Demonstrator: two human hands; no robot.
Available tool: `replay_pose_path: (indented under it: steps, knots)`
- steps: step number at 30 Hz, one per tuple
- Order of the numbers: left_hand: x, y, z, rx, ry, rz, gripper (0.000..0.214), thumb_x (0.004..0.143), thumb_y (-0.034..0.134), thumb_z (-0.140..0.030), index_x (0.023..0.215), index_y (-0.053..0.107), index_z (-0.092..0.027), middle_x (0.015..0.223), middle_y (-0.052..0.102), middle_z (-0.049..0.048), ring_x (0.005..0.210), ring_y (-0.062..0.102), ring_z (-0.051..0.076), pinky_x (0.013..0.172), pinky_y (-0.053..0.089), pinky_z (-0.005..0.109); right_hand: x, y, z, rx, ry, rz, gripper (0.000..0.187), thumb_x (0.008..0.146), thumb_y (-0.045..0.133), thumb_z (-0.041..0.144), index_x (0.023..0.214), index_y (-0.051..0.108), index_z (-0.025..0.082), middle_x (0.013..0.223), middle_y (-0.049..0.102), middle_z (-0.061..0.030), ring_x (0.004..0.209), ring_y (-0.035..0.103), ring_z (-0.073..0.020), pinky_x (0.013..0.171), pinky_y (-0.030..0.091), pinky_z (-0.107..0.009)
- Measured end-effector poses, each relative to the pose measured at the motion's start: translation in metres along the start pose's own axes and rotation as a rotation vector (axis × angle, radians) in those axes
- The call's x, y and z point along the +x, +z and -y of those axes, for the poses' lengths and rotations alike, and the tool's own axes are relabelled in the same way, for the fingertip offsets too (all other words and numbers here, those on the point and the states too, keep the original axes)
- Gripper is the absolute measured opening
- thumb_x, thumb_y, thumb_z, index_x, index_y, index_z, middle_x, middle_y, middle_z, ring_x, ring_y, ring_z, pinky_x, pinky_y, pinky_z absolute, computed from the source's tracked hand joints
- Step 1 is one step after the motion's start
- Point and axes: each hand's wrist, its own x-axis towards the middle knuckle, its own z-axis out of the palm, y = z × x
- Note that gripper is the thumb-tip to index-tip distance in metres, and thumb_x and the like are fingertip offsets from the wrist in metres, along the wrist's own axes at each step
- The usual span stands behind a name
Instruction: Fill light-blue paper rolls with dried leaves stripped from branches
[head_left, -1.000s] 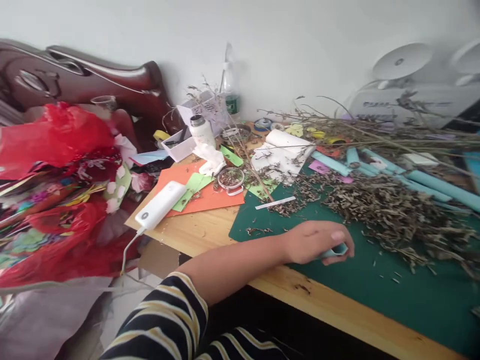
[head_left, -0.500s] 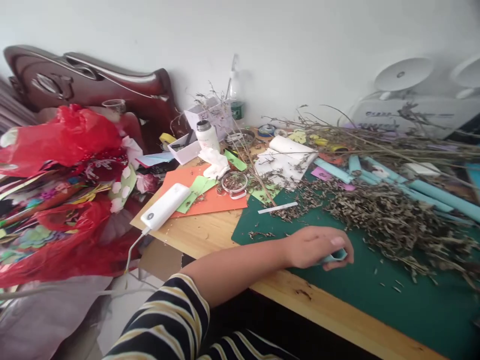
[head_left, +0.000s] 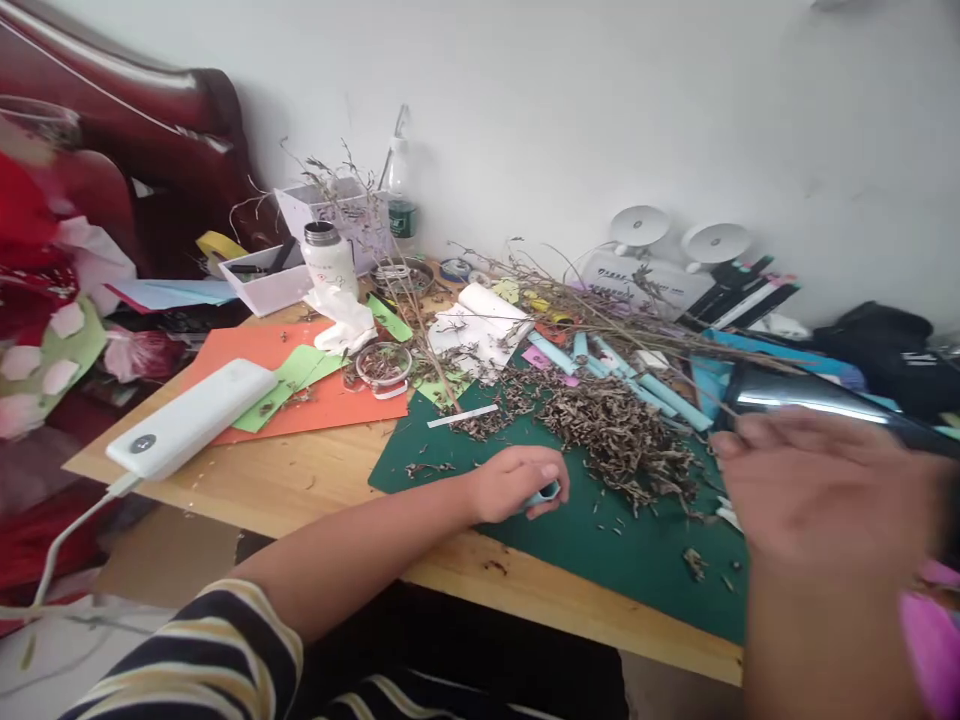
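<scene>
My left hand [head_left: 510, 484] rests over the green cutting mat [head_left: 480, 515] near the table's front edge. Its fingers are wrapped round a light blue paper tube [head_left: 550, 492], whose open end faces right. Past that hand, a heap of dried leaves [head_left: 622, 435] lies on the mat. On the right, my right hand [head_left: 832, 485] is raised close to the camera, somewhat blurred, its palm showing and its fingers stretched out. I see nothing in it. More light blue paper tubes [head_left: 667, 400] lie behind the leaves.
Dry stems [head_left: 592, 305] stretch across the back. At left are a white power bank [head_left: 191, 415] with a cable, orange paper [head_left: 360, 408], a small round container [head_left: 383, 365] and a white bottle [head_left: 330, 262]. A dark shiny object [head_left: 795, 395] lies at right.
The view has swung to the right. My right hand has come into sight at the right side. My left hand still holds the paper tube over the mat.
</scene>
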Motion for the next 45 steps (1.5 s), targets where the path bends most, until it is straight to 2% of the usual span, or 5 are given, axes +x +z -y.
replay_pose_path:
  steps: [12,19,30,36,45]
  knots:
    - [0.001,0.002,-0.001,0.017,-0.059,-0.037,0.048,0.076,0.038,-0.056,0.066,0.049,-0.011,0.046,0.042,-0.0033,0.038,0.037,0.006,0.045,0.032,0.022,0.056,0.086,0.019,-0.390,0.001,0.364,0.034,0.077,0.040,0.045,0.095,0.057,0.022,0.096,0.059,-0.0064,0.085,0.055,-0.0243,0.060,0.038,-0.032]
    - [0.001,0.002,-0.002,0.029,-0.100,-0.049,0.051,0.074,0.039,-0.060,0.066,0.049,-0.011,0.045,0.041,-0.0033,0.039,0.038,0.007,0.044,0.032,0.021,0.050,0.090,0.019,-0.444,-0.019,0.370,0.026,0.081,0.033,0.027,0.090,0.057,0.022,0.093,0.062,-0.0049,0.085,0.055,-0.0222,0.059,0.035,-0.030]
    - [0.000,0.000,0.001,0.015,-0.025,-0.009,0.045,0.079,0.037,-0.052,0.068,0.049,-0.010,0.047,0.041,-0.0028,0.040,0.037,0.006,0.045,0.032,0.020,0.052,0.075,0.018,-0.147,0.027,0.237,0.039,0.078,0.039,0.047,0.107,0.052,0.024,0.108,0.057,-0.0054,0.093,0.053,-0.0222,0.070,0.041,-0.032]
    - [0.001,0.000,0.002,0.005,0.008,0.006,0.044,0.080,0.036,-0.051,0.068,0.049,-0.010,0.047,0.040,-0.0031,0.040,0.037,0.006,0.046,0.032,0.020,0.077,0.094,0.046,-0.248,-0.160,0.542,0.065,0.068,0.047,0.057,0.124,0.039,0.026,0.129,0.043,-0.0064,0.106,0.047,-0.0289,0.074,0.042,-0.037]
    - [0.000,0.002,0.000,0.018,0.020,0.000,0.048,0.078,0.036,-0.055,0.067,0.048,-0.010,0.046,0.039,-0.0036,0.039,0.036,0.006,0.044,0.031,0.020,0.081,0.119,0.073,-0.245,-0.179,0.638,0.085,0.064,0.043,0.067,0.131,0.030,0.016,0.139,0.025,-0.0105,0.119,0.034,-0.0322,0.086,0.039,-0.043]
